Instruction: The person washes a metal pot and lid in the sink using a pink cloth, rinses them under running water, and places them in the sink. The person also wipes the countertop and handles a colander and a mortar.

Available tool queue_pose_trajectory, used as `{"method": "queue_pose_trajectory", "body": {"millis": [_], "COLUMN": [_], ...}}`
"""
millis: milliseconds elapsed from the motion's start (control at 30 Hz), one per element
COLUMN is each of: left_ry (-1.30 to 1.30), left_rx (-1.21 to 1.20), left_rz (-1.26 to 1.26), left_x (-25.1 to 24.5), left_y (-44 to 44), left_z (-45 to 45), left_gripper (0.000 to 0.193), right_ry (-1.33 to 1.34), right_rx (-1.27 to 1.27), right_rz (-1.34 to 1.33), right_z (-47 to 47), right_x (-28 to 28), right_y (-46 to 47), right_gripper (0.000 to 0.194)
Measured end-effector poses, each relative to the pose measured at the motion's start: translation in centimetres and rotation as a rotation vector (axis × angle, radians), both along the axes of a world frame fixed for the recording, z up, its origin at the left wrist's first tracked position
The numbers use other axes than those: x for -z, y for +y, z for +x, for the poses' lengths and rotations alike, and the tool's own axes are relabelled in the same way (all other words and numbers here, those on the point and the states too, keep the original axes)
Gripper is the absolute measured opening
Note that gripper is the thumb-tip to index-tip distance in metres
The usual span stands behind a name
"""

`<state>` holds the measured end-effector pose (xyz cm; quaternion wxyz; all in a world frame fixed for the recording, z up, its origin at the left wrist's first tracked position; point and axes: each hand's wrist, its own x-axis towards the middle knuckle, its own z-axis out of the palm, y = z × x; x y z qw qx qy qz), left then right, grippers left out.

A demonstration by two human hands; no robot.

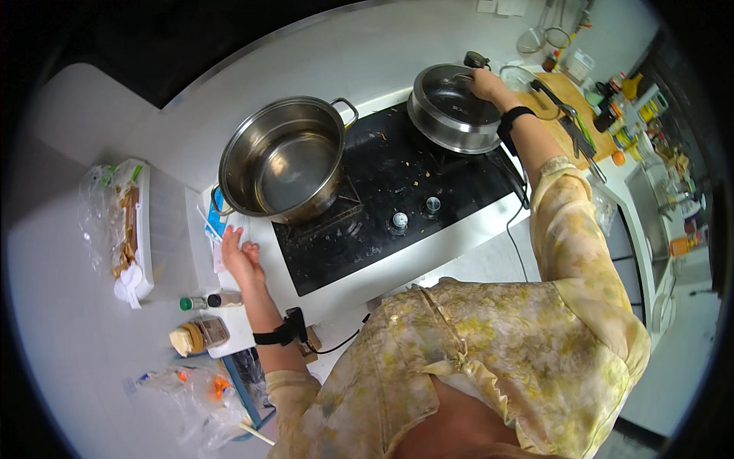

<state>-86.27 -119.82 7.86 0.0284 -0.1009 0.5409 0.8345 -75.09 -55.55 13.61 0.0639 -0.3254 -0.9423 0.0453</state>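
Note:
My right hand (486, 87) is closed on the handle of a glass lid (447, 97) with a steel rim. That lid sits on a stainless-steel pot (459, 133) at the right side of a black glass gas hob (378, 189). On the left side of the hob stands a large, deep steel pot (287, 155) without a lid, its inner bottom showing. My left hand (242, 255) is raised just below that pot's left loop handle, fingers apart and holding nothing. A blue packet (216, 215) lies behind my left hand on the white counter, partly hidden by the pot.
Food scraps litter the hob near its two knobs (399, 221). Right of it lie a wooden cutting board (550, 103), kitchen tools and several bottles, with a sink (645, 183) beyond. Spice jars (212, 333) stand at the left. A black cable (510, 229) hangs over the front edge.

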Motion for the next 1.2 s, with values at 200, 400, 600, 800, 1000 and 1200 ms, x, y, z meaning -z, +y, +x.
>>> {"method": "queue_pose_trajectory", "body": {"millis": [200, 400, 600, 800, 1000, 1200], "left_ry": [-0.046, 0.138, 0.251, 0.186, -0.057, -0.065], "left_rx": [0.015, 0.040, 0.292, 0.723, 1.119, 1.210], "left_rz": [-0.001, -0.049, -0.046, -0.006, 0.067, 0.102], "left_x": [-0.8, -3.1, -4.7, -4.2, -3.7, -2.7], "left_y": [5.2, 7.4, 14.7, 23.1, 25.1, 24.6], "left_z": [6.1, 9.2, 11.9, 16.7, 20.9, 22.4], "left_gripper": [0.039, 0.034, 0.034, 0.033, 0.038, 0.044], "right_ry": [0.239, 0.505, 1.084, 1.345, 1.598, 1.617], "right_rx": [-0.124, -0.197, -0.270, -0.421, -0.229, -0.237], "right_rz": [-0.170, -0.714, -1.288, -2.011, -2.419, -2.525], "right_z": [0.1, 4.1, 8.9, 13.8, 16.9, 21.5], "right_x": [1.4, -3.6, -5.2, -1.8, 2.2, 3.0], "right_y": [3.2, 2.8, 1.1, -2.1, -9.1, -11.0], "right_gripper": [0.032, 0.018, 0.016, 0.025, 0.023, 0.025]}}
